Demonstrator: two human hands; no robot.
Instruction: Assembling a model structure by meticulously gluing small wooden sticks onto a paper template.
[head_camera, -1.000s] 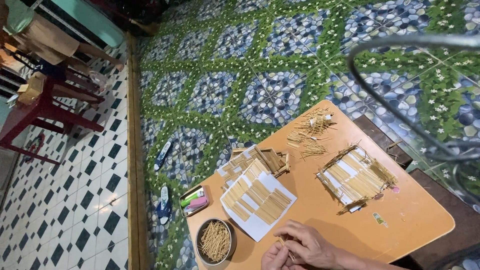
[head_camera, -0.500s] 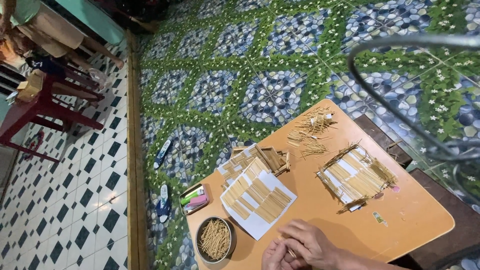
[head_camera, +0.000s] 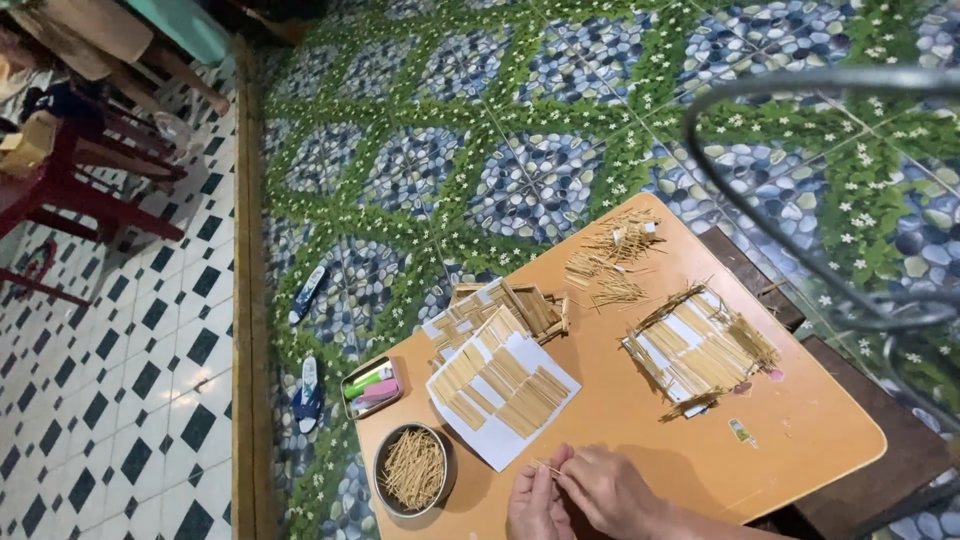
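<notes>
Your left hand and right hand pinch a thin, pale wooden stick between them at the orange table's near edge, beside a round tin of sticks.

**Both hands together at the lower edge of view**

The left hand and the right hand sit side by side, touching at the fingertips, backs turned up toward the head camera. The fingers of both curl inward and pinch toward one shared spot between them. The right forearm runs off to the lower right, bare, and leaves the view at the bottom edge. The left wrist is cut off by the bottom edge, so its arm cannot be seen.
</notes>
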